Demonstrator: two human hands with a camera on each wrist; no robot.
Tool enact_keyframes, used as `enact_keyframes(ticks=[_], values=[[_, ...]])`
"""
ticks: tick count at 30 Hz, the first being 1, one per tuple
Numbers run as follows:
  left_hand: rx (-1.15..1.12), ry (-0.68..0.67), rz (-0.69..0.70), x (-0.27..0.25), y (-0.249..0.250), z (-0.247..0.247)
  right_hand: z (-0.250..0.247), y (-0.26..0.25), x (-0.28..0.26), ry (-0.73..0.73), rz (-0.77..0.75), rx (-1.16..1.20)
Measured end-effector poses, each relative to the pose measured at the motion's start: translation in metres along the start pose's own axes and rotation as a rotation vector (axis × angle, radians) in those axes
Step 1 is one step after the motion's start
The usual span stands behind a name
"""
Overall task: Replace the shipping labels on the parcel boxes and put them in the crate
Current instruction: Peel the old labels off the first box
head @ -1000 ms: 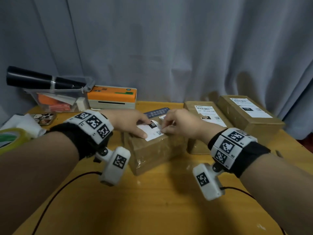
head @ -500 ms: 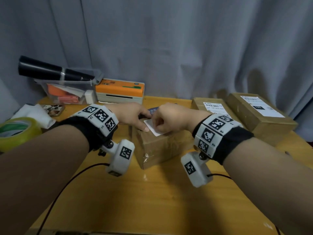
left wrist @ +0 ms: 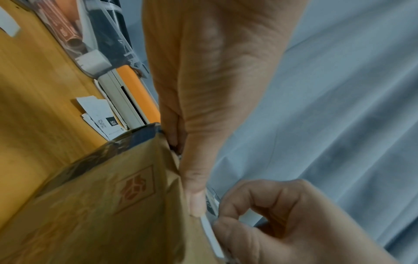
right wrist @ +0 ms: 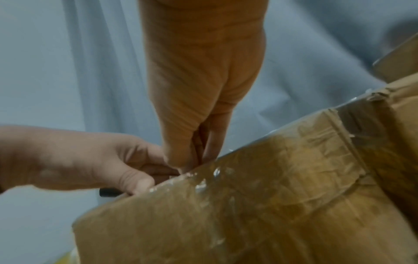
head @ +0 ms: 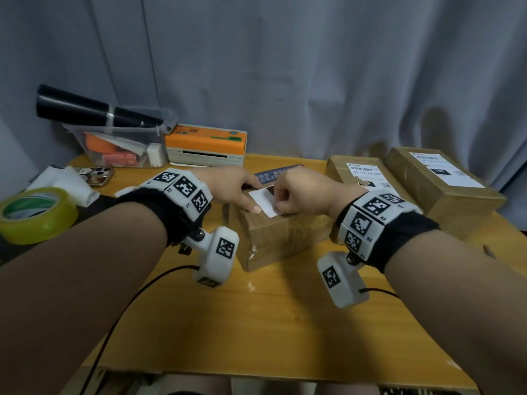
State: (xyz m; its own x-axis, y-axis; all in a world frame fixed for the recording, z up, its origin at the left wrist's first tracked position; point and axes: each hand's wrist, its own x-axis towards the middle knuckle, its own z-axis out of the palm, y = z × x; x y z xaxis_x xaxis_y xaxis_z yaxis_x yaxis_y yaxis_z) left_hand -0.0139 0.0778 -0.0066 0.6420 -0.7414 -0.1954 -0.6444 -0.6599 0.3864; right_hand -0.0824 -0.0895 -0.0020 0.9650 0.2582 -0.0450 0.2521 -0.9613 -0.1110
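A brown taped parcel box sits mid-table, also close up in the wrist views. On its top lies a white label, folded over so its blank side shows. My left hand rests on the box top, its thumb pressing the label's near left edge. My right hand pinches the label's right edge between thumb and fingers. Two more labelled boxes stand at the right. No crate is in view.
At the back left are an orange-and-white label printer and a clear bin with a black roll on it. A yellow tape roll, a phone and white paper lie left. Loose labels lie before the printer.
The label's printed side showed one second ago; now its blank side shows, as my right hand has drawn it leftwards over the box. My left hand stays on the box.
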Motion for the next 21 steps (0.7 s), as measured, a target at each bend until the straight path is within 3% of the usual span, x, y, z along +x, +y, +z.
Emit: enact_keyframes(ticks=[5, 17, 21], values=[[-0.013, 0.005, 0.013, 0.001, -0.002, 0.001, -0.007, 0.003, -0.008, -0.06, 0.021, 0.11], [0.011, 0.02, -0.041, -0.002, 0.0, 0.003, -0.012, -0.022, -0.005, -0.12, 0.023, -0.091], [0.036, 0.037, -0.04, -0.004, 0.003, 0.006, -0.003, -0.023, -0.003, -0.047, 0.025, -0.186]])
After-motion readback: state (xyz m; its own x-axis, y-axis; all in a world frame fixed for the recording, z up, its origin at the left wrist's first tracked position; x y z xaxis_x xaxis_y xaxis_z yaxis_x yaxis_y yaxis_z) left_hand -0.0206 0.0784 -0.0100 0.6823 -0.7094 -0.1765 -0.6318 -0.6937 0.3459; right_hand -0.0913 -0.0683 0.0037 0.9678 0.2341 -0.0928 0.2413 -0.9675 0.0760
